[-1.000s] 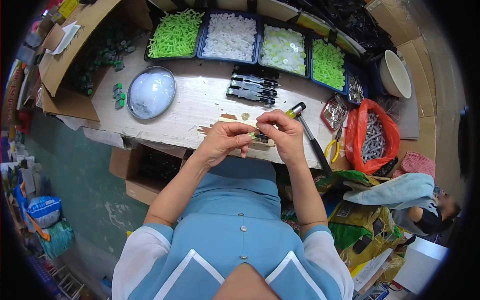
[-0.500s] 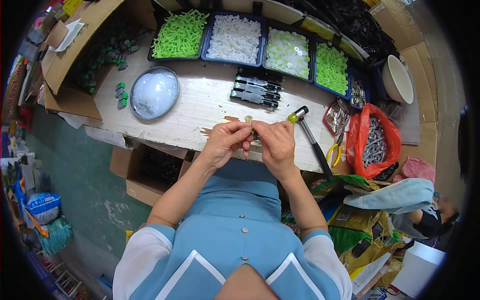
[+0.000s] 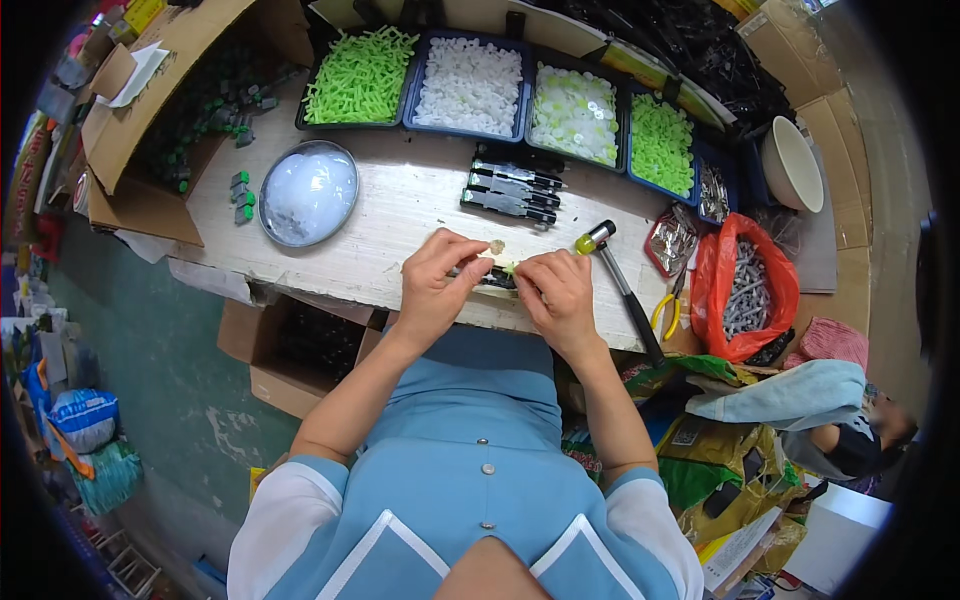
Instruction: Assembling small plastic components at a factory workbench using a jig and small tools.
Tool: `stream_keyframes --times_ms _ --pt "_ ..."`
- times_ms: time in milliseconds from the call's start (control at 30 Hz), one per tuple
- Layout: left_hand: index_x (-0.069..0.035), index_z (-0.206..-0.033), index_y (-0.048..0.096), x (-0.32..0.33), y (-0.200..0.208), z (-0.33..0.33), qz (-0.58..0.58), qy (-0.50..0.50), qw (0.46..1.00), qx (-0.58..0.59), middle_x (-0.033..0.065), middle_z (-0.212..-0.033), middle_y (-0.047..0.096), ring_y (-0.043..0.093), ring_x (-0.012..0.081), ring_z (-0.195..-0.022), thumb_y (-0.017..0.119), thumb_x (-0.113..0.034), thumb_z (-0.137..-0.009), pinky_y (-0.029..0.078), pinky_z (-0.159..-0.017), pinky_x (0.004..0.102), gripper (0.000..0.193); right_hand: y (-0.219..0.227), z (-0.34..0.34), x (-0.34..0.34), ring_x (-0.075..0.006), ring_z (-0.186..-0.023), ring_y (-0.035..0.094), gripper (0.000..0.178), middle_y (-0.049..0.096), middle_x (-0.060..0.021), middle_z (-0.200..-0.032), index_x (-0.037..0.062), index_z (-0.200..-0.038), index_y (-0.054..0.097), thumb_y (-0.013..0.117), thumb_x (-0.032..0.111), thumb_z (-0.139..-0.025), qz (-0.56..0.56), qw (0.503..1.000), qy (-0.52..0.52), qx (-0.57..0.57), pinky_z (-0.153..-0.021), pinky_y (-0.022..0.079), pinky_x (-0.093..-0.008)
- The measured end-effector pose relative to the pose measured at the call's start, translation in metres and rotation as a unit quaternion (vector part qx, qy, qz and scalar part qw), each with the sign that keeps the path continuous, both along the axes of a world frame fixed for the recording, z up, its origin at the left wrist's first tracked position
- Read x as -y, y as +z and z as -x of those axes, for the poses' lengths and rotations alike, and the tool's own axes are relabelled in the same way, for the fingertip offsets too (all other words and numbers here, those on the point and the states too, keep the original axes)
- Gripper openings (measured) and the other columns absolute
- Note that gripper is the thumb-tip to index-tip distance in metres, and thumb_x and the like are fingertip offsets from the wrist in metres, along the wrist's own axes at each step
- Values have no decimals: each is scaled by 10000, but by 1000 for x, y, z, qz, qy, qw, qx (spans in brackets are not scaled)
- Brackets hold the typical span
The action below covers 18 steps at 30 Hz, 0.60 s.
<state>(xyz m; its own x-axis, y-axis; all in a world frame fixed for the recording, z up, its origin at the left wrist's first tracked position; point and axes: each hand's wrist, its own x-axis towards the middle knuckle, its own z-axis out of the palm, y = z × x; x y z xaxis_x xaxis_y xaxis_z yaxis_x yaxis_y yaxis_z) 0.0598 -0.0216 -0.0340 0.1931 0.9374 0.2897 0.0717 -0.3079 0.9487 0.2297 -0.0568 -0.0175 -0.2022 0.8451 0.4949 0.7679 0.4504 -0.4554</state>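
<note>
At the near edge of the worktable, a narrow black part (image 3: 495, 278) lies between my hands. My left hand (image 3: 438, 285) has its thumb and fingers closed about the part's left end. The fingers of my right hand (image 3: 556, 295) are pinched together at its right end, beside a speck of green; what they hold, if anything, is hidden. Just beyond my fingers a small yellowish round piece (image 3: 497, 246) is on the table. Several similar black parts (image 3: 510, 190) lie in a row farther back. A hammer (image 3: 627, 290) with a yellow-and-black head rests right of my right hand.
Trays of bright green pieces (image 3: 358, 78) and white pieces (image 3: 468, 85) line the back. A round dish (image 3: 308, 195) stands left, near a cardboard box (image 3: 150, 215). At right are yellow-handled pliers (image 3: 667, 308), a red bag (image 3: 708, 300) of grey screw-like pieces and a bowl (image 3: 795, 165).
My fingertips, close together before, have moved apart. My left hand has shifted slightly left and my right hand slightly down, so more of the black part shows between them.
</note>
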Motion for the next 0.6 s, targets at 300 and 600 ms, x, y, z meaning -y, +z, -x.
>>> stream_keyframes --times_ms 300,600 --pt "-80 -750 633 1 -29 0 -145 -21 969 -201 4 -908 546 440 195 -956 676 -99 -664 279 -816 362 98 -10 0 -11 -195 -736 496 101 508 -21 -719 87 -761 582 653 100 -691 54 987 55 142 -678 321 -338" --pt "-79 -689 593 1 -36 -1 -145 -30 971 -191 7 -906 537 442 203 -951 652 -56 -642 276 -815 364 79 -5 3 -25 -200 -756 519 20 533 -33 -700 86 -688 609 608 85 -669 116 969 125 180 -697 336 -360"
